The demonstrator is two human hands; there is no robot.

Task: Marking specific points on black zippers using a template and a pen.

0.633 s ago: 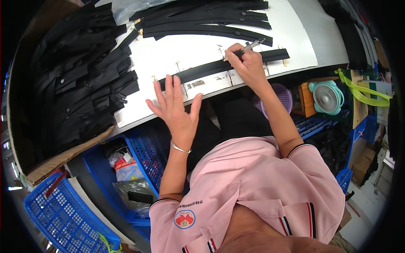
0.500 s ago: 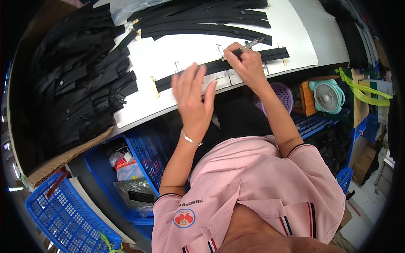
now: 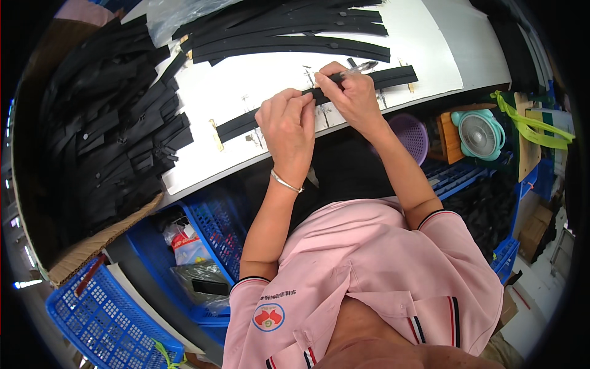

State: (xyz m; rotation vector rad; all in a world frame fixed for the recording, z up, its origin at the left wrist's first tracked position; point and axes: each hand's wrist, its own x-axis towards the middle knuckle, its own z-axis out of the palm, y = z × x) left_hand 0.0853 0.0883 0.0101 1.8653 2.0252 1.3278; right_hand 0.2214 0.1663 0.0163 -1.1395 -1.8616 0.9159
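A long black fabric strip point(image 3: 394, 77) with a line running along its length lies across the white board point(image 3: 206, 92) on the table. My right hand point(image 3: 353, 101) is closed around a clear pen point(image 3: 360, 68), its fingertips close over the middle of the strip. Just to the left, my left hand point(image 3: 286, 126) has its thumb and fingers pinched together at the strip's upper edge. Whatever is between those fingertips is hidden. Pen marks and small tan tape pieces point(image 3: 216, 134) show on the board along the strip.
More black strips point(image 3: 289, 31) lie at the far side of the board. A cardboard box point(image 3: 101, 237) heaped with black strips point(image 3: 104, 123) stands left. Below the table are blue baskets point(image 3: 114, 313), a purple basket point(image 3: 410, 138) and a small teal fan point(image 3: 479, 135).
My left hand has come down onto the strip, its spread fingers closing beside my right hand. The right hand, still holding the pen, has shifted slightly left.
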